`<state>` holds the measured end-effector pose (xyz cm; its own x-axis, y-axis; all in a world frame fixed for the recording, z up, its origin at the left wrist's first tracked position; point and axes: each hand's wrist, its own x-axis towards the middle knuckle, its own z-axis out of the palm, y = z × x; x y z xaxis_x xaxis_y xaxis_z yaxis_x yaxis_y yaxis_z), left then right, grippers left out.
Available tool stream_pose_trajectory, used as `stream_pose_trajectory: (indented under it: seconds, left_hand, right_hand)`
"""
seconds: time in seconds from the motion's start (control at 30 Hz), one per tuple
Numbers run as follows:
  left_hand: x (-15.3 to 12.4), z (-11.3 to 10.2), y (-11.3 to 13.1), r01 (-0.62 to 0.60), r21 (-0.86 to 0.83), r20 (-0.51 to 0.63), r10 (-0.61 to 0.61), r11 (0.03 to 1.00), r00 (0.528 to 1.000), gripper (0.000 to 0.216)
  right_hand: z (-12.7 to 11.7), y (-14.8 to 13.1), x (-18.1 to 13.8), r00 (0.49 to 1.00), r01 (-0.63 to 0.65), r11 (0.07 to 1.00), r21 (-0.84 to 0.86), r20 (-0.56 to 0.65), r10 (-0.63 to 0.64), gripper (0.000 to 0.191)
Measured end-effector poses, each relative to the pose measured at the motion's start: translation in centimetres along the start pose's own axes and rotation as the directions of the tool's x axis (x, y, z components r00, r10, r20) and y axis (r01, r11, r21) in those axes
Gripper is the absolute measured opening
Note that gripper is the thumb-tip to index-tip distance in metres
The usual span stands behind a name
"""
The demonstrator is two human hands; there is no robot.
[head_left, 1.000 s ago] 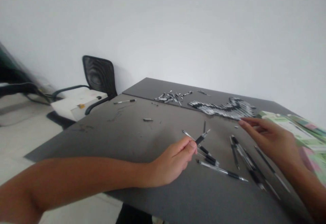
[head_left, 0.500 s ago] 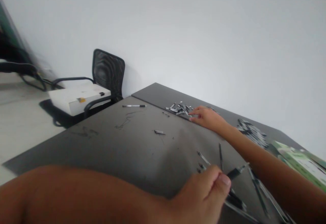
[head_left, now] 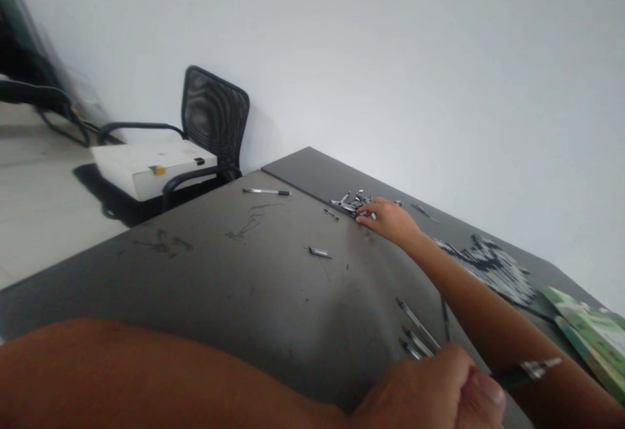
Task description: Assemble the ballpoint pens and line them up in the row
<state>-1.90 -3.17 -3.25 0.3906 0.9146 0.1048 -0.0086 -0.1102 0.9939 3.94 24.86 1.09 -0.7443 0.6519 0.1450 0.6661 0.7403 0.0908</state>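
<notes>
My left hand [head_left: 439, 390], low in the view, is closed round a pen [head_left: 525, 373] whose dark grip and clear end stick out to the right past the thumb. Several clear-barrelled pens [head_left: 417, 321] lie on the table just beyond that hand, partly covered by it. Farther off, my right hand [head_left: 390, 222] is at a small heap of short clear and black pen caps [head_left: 347, 205]. Its thumb and forefinger are drawn together at the heap's near edge. What is between them, if anything, is too small to make out.
On the grey table [head_left: 273, 273] lie a single pen [head_left: 267, 191], a pen cap [head_left: 319, 252] and a small piece [head_left: 331, 214]. A large pile of pens [head_left: 493, 266] and green boxes [head_left: 590, 325] are on the right. A chair [head_left: 215, 113] holds a white box file [head_left: 151, 165].
My right hand has moved in against the heap, its fingers closing. My left hand, still with the pen, sits lower and farther right; the view has shifted too.
</notes>
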Motion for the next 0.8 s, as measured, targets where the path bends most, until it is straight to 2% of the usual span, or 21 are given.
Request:
stream_pose_trajectory:
  seconds: [0.23, 0.37, 0.47, 0.53, 0.6, 0.67, 0.73, 0.8]
  left_hand:
    - [0.0, 0.3, 1.0, 0.044, 0.004, -0.058, -0.043, 0.999, 0.997, 0.035]
    - [-0.1, -0.1, 0.9, -0.016, 0.016, -0.022, 0.017, 1.000, 1.000, 0.036]
    - [-0.3, -0.4, 0.9, -0.061, 0.029, -0.002, 0.061, 0.998, 0.998, 0.039]
    - [-0.5, -0.5, 1.1, -0.087, 0.019, -0.019, 0.087, 0.996, 0.996, 0.039]
    - [-0.7, -0.5, 1.3, -0.114, -0.001, -0.035, 0.114, 0.993, 0.993, 0.041]
    - [-1.0, -0.3, 1.4, -0.121, -0.018, -0.044, 0.120, 0.993, 0.992, 0.042]
    - [-1.2, -0.2, 1.4, -0.113, -0.034, -0.051, 0.111, 0.993, 0.993, 0.043]
    - [-1.2, -0.1, 1.1, -0.104, -0.051, -0.057, 0.101, 0.993, 0.993, 0.043]
  right_hand:
    - [0.3, 0.0, 0.1, 1.000, -0.008, 1.000, -0.001, 0.001, 0.008, 0.028]
    - [-0.8, -1.0, -0.6, 0.998, -0.026, 1.000, 0.001, -0.065, 0.026, 0.031]
    - [-2.6, -1.9, -2.9, 0.986, -0.043, 0.998, 0.044, -0.157, 0.050, 0.034]
    - [-4.3, -2.4, -5.7, 0.971, -0.068, 0.982, 0.177, -0.212, 0.106, 0.033]
    - [-6.1, -3.0, -9.6, 0.956, -0.138, 0.891, 0.433, -0.175, 0.233, 0.037]
    - [-7.7, -3.7, -14.0, 0.945, -0.220, 0.687, 0.692, -0.025, 0.327, 0.047]
    - [-9.0, -4.7, -18.2, 0.932, -0.270, 0.502, 0.821, 0.091, 0.352, 0.050]
    - [-9.7, -5.6, -21.6, 0.920, -0.289, 0.399, 0.870, 0.138, 0.366, 0.046]
